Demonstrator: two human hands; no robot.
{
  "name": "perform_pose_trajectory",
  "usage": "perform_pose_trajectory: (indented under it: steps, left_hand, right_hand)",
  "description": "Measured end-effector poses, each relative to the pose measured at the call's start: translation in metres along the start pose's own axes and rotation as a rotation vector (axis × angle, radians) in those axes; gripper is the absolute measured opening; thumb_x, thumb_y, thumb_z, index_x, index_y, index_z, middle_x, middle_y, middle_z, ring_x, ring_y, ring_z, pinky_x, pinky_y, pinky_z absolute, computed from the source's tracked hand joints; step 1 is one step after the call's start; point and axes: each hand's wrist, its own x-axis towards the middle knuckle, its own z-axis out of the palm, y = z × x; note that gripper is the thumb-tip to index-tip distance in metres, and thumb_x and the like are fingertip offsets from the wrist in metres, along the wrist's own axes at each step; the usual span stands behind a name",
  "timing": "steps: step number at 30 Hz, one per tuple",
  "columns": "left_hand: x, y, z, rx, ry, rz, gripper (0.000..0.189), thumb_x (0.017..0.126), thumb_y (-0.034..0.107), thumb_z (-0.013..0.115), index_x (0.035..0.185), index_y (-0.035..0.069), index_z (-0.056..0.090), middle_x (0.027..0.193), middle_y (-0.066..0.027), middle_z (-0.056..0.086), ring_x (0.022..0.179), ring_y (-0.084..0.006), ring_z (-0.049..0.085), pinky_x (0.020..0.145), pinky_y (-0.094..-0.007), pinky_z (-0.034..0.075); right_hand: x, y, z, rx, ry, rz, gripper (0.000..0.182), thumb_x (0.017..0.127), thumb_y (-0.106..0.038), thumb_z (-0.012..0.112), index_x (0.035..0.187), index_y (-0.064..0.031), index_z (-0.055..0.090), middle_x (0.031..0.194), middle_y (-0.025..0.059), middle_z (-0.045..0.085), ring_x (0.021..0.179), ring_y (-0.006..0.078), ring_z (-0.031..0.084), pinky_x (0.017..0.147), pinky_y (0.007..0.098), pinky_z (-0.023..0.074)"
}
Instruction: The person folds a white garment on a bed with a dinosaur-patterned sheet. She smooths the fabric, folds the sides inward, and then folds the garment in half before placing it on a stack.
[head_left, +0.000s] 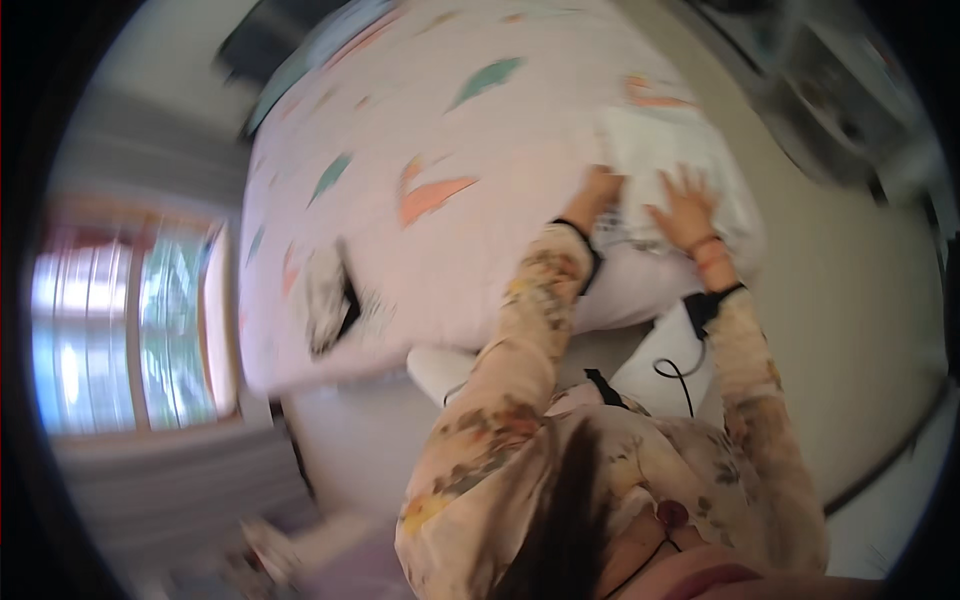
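A piece of white cloth (643, 142), perhaps a garment, lies near the right front corner of a bed with a pink patterned cover (360, 255). My right hand (686, 210) rests flat on this cloth, palm down and fingers spread. At the cloth's left edge, my left hand (600, 189) is curled with the edge at its fingers; blur hides the exact hold. Below the left hand, small dark marks show on the fabric. Both sleeves are floral with dark bands at the wrists.
A grey-white and black bundle (328, 304), blurred, lies on the bed's left front part. A bright window (135, 330) is at far left. Grey furniture or equipment (832, 105) stands right of the bed, across pale floor (840, 300). A black cable (679, 375) hangs by my right wrist.
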Motion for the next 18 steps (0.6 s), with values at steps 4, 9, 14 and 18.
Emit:
perform_pose_trajectory:
  steps: [4, 9, 14, 18]
  left_hand:
    - [-0.022, 0.009, -0.033, -0.159, 0.027, 0.031, 0.059, 0.078, 0.02, 0.065, 0.119, -0.009, 0.033, 0.096, -0.017, 0.052, 0.088, -0.027, 0.055, 0.071, -0.0396, 0.051]
    - [-0.099, -0.125, -0.285, 1.038, 0.767, 0.602, 0.026, 0.08, 0.016, 0.057, 0.103, 0.003, 0.056, 0.076, -0.0064, 0.055, 0.073, -0.0183, 0.054, 0.065, -0.0334, 0.046]
    - [-0.23, -0.254, -0.444, -0.078, 1.13, 0.12, 0.059, 0.078, 0.028, 0.057, 0.128, 0.006, 0.033, 0.093, -0.0124, 0.054, 0.089, -0.0253, 0.052, 0.088, -0.0289, 0.038]
    - [-0.268, -0.274, -0.526, -1.457, 1.116, 0.247, 0.077, 0.072, 0.051, 0.063, 0.128, 0.008, 0.031, 0.121, -0.0168, 0.042, 0.109, -0.0267, 0.043, 0.096, -0.0394, 0.031]
  right_hand:
    - [0.018, 0.029, 0.064, -0.152, -0.269, 0.132, 0.06, 0.082, -0.056, 0.039, 0.135, -0.0313, 0.026, 0.145, 0.0044, 0.012, 0.132, 0.0374, 0.006, 0.092, 0.0704, 0.0126]
    - [0.01, 0.001, 0.095, -0.285, -0.227, 0.115, 0.059, 0.085, -0.054, 0.035, 0.137, -0.0323, 0.018, 0.146, 0.002, 0.005, 0.133, 0.035, 0.004, 0.092, 0.0699, 0.0126]
    - [0.014, 0.016, 0.11, -0.372, -0.161, 0.098, 0.056, 0.087, -0.052, 0.033, 0.137, -0.0324, 0.017, 0.146, 0.001, 0.005, 0.132, 0.0346, 0.005, 0.092, 0.0689, 0.0153]
    - [0.023, 0.009, 0.115, -0.406, -0.208, 0.1, 0.057, 0.088, -0.051, 0.033, 0.138, -0.0324, 0.014, 0.146, 0.0004, 0.003, 0.133, 0.0337, 0.004, 0.093, 0.0676, 0.0155]
